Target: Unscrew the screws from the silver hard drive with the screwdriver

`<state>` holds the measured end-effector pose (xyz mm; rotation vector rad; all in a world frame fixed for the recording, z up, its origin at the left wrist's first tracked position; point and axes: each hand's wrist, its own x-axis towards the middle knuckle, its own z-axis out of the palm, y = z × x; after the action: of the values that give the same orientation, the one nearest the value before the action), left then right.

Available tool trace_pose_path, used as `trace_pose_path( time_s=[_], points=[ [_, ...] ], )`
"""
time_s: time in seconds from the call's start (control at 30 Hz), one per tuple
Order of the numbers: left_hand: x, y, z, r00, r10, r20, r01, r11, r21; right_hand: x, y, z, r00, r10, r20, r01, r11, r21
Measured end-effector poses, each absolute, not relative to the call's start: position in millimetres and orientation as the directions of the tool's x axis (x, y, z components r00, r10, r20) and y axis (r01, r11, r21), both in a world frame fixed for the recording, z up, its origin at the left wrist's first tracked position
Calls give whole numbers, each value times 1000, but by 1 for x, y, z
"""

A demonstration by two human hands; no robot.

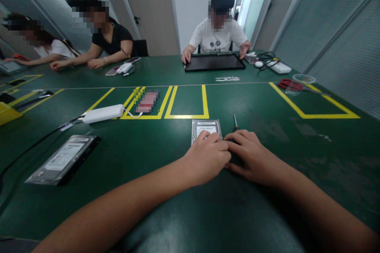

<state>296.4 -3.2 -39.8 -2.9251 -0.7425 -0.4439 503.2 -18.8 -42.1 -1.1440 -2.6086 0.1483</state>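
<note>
A silver hard drive with a white label [206, 123] lies on the green table [166, 213], its near part covered by my left hand [208, 156]. The fingers of that hand are curled over the drive's near right corner; what they pinch is hidden. My right hand [251, 156] rests just to the right, fingers bent, its fingertips meeting the left hand's. Whether anything is between its fingers cannot be made out. Beyond the right hand, the metal shaft of a screwdriver [235, 121] points away, its handle mostly hidden.
Another hard drive [67, 158] lies at left, near a white power bank [103, 114] cabled to a pink phone [147, 102]. Yellow tape [187, 117] marks the table. Across it, a person handles a dark flat panel [214, 62]; two people sit at left. Red cable [290, 84] lies right.
</note>
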Motion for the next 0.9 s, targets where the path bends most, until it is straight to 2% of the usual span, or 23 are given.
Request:
trace_pose_path(
  time_s=[0.1,0.3,0.4,0.53,0.73,0.9],
  points=[
    [295,-5,-41,825,471,312,500,-866,-14,506,-19,-42,-639,741,205,720,670,-179],
    [288,-13,-35,812,468,350,537,-833,-132,512,-25,-41,-579,805,131,795,593,-131],
    [284,-23,-29,803,508,311,573,-802,-170,512,-30,-38,-567,815,120,808,579,-108],
    [280,-40,-26,775,596,212,626,-769,-127,510,-32,-36,-538,827,162,829,554,-75],
    [276,-54,-40,762,612,211,645,-743,-179,502,-27,-40,-356,914,195,931,365,-11],
    [276,-52,-48,749,604,272,654,-740,-157,496,-27,-43,-214,968,134,976,208,62]
  ],
)
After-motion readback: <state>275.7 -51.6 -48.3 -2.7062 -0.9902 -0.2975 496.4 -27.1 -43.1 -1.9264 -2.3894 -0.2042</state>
